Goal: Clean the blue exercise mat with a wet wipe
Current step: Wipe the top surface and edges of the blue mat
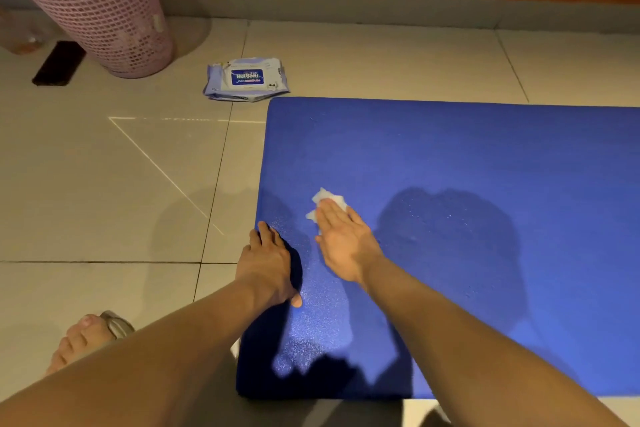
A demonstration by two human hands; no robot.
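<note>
While the right hand (pixel 341 239) lies flat with straight fingers, it presses the white wipe (pixel 325 199) down on the blue mat (pixel 450 156), near the mat's left end. The left hand (pixel 266 263) holds the mat's left edge, fingers bent over the edge and thumb on top. The mat lies on the tiled floor (pixel 104 184). A pack (pixel 246 79) of wipes lies just past the mat's far corner. A pink basket (pixel 100 7) stands farther left.

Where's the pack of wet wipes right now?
In the head view the wipes pack lies on the tile floor just past the far left corner of the blue mat, right of the pink mesh basket.
</note>
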